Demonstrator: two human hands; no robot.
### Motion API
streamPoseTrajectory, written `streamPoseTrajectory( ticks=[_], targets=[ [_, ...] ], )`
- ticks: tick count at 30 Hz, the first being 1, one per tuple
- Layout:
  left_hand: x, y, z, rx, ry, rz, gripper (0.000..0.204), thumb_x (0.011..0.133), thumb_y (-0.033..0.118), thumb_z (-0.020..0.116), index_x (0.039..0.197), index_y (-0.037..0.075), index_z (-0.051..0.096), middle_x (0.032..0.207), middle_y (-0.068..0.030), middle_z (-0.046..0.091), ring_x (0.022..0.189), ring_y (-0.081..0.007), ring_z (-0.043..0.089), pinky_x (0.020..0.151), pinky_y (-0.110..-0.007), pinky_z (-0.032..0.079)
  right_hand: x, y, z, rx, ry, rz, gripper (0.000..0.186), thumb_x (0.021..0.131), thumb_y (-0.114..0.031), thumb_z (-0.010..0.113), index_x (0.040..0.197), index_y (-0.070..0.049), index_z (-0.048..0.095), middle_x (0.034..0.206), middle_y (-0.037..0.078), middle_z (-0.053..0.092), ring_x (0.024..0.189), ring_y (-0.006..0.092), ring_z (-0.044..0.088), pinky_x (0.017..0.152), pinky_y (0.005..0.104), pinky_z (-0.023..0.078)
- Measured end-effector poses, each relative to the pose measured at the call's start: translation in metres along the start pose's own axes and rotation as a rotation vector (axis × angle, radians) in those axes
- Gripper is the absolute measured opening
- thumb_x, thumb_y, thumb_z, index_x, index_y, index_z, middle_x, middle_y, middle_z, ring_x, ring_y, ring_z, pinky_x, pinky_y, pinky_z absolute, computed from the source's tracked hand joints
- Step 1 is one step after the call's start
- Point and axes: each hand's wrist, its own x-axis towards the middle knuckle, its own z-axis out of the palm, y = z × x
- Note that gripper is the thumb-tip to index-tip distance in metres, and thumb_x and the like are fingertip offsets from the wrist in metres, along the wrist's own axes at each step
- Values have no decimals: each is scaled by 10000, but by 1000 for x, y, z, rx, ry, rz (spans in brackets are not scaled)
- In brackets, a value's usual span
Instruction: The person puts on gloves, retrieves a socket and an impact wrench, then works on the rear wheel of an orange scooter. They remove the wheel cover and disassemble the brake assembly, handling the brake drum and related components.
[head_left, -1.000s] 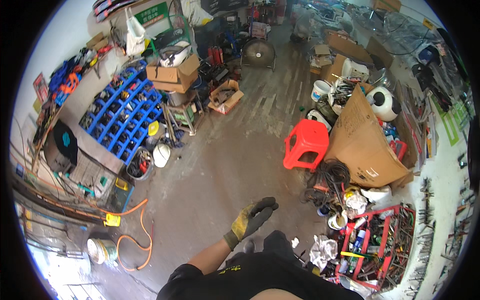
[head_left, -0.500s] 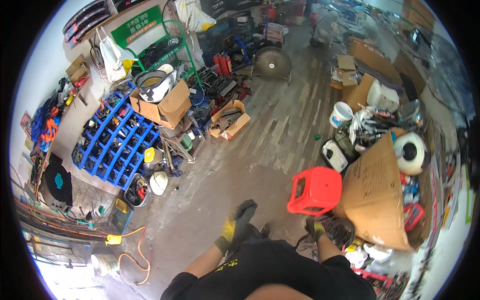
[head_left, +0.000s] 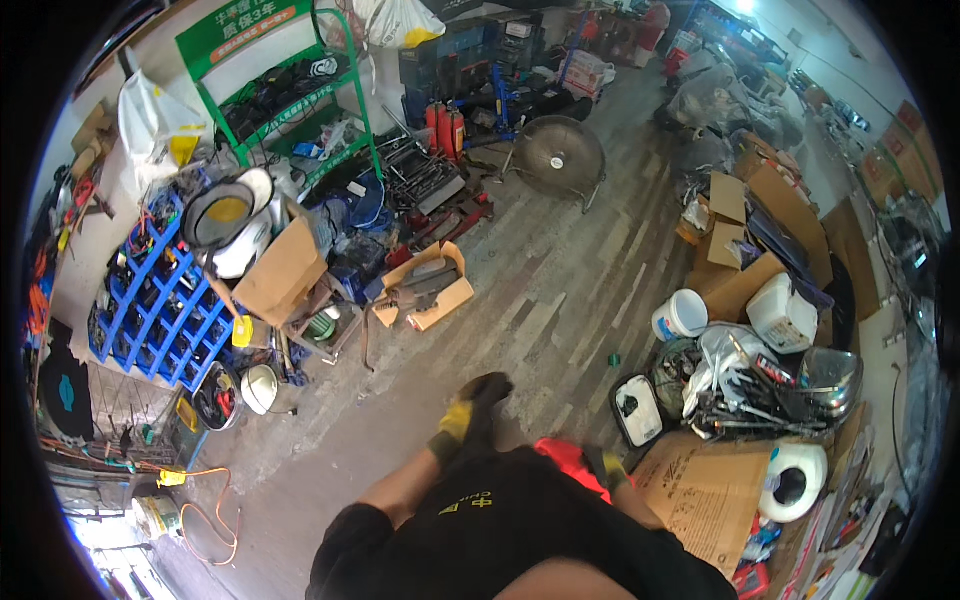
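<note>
My left hand [head_left: 468, 408], in a dark and yellow work glove, hangs over the floor in front of my body. Its fingers stretch forward, and nothing shows in them. At my right side, my right hand [head_left: 605, 466], gloved too, is at the right edge of a red plastic stool [head_left: 572, 460]. My torso covers most of the stool. The right fingers are partly hidden, so whether they grip the stool cannot be told. A large cardboard box [head_left: 700, 490] stands just right of that hand.
A white bucket [head_left: 680, 314] and a black-rimmed white container [head_left: 638, 412] stand ahead on the right. To the left are a blue parts rack [head_left: 160, 290], a white helmet [head_left: 259, 389] and an open carton [head_left: 445, 303]. A floor fan [head_left: 557, 158] stands farther off.
The view has tilted up and turned, so the surroundings sit lower or farther left. My right hand has come forward to the red stool, now mostly behind my torso. My left hand stays in front.
</note>
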Motion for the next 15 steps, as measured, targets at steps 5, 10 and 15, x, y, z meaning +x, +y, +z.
streamPoseTrajectory(
  ticks=[5, 10, 15],
  targets=[
    [184, 78, 29, 149, -309, 199, 514, 1064, 427, 633, 1415, 50, 649, 1363, -177, 709, 1270, -295, 677, 1074, -393, 519, 10, 75, -27, 1130, -5, 961, 298, 1063, -341, 563, 1118, -86, 708, 869, 44, 707, 793, 206, 679, 679, 380, 525],
    [326, 47, 29, 454, -312, 333, 429, 1060, 341, 642, 1399, 80, 665, 1374, -178, 698, 1270, -323, 672, 1070, -404, 520, 147, 139, -83, 1157, -114, 1045, 300, 1058, -354, 564, 1091, -98, 717, 866, 40, 699, 805, 205, 671, 682, 383, 517],
    [426, -31, -4, 94, 177, -367, 422, 1001, 364, 719, 1277, 45, 723, 1208, -111, 756, 1127, -202, 702, 981, -346, 547, 347, 221, -190, 978, -162, 827, 304, 1053, -367, 564, 1063, -110, 726, 864, 37, 691, 817, 204, 663, 684, 386, 508]
  ],
)
